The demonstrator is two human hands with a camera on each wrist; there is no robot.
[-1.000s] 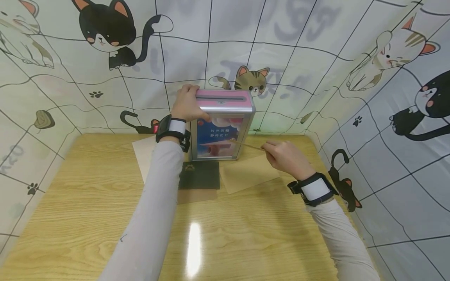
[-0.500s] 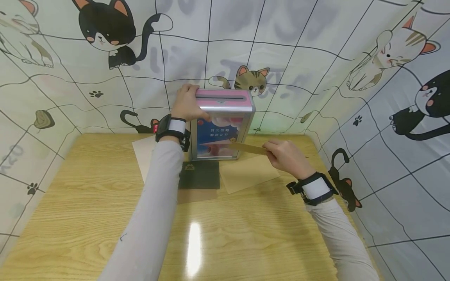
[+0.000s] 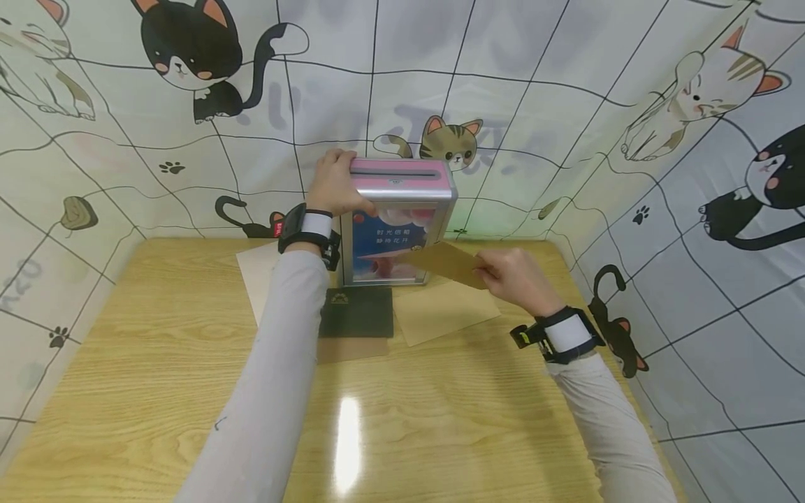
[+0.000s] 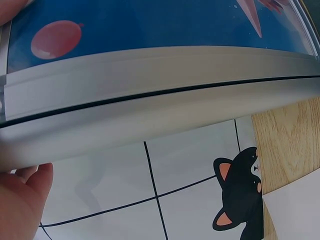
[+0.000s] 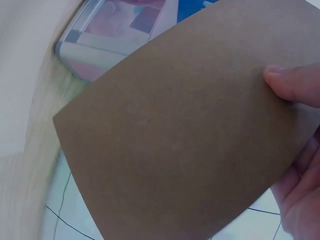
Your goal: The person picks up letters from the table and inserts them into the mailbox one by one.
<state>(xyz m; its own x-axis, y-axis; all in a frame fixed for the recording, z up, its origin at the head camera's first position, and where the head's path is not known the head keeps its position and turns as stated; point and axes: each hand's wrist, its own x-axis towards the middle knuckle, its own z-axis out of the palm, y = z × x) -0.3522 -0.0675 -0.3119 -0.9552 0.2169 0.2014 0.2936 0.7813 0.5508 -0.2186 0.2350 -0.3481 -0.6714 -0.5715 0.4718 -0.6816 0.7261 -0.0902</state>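
A suggestion box (image 3: 434,185), pink-topped with a slot and silver edges, stands upright on the table. My left hand (image 3: 336,187) grips its upper left corner, thumb on the front and fingers over the top side; in the left wrist view fingertips (image 4: 42,180) curl round its edge. Between thumb and fingers my right hand (image 3: 512,276) pinches a flat piece of brown kraft paper (image 5: 170,125), slightly bent. The paper is raised in front of the box's lower right, its broad face visible. Whether it is an envelope or a single sheet I cannot tell.
Below the box lie a dark green card (image 3: 358,314) with a gold print and a brownish paper (image 3: 352,351) partly under it. A tan paper (image 3: 440,314) lies to their right, a white paper (image 3: 254,269) left. A cat-patterned cloth (image 3: 339,105) encloses the table (image 3: 402,433).
The brown paper has turned from edge-on to showing its broad face, as the right hand rotates and shifts very slightly. The left hand and the box stay put.
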